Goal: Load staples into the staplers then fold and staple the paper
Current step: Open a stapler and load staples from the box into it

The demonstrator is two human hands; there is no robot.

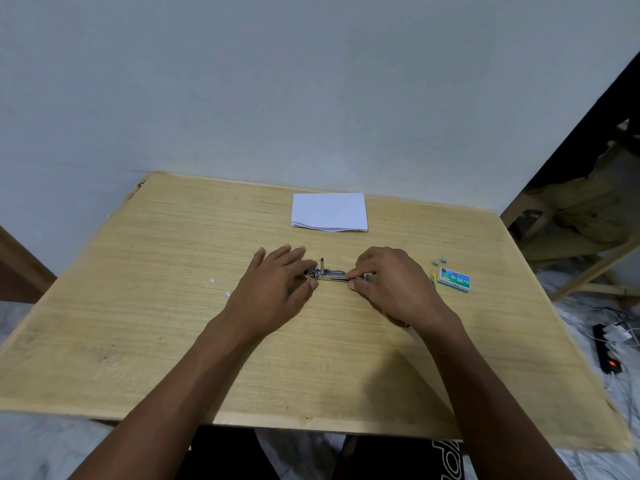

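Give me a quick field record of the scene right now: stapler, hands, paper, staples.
stapler: open, centre, between both hands
left hand: holds stapler's left end
right hand: fingers pinch at its right end
paper: stack near far edge, untouched
staple box: right of hands, loose staple strips beside it

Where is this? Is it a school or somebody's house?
Most likely a room in somebody's house, though I can't be sure. A plain wooden table sits against a bare wall, a power strip with loose cables lies on the floor at the right, and a rough wooden frame stands nearby.
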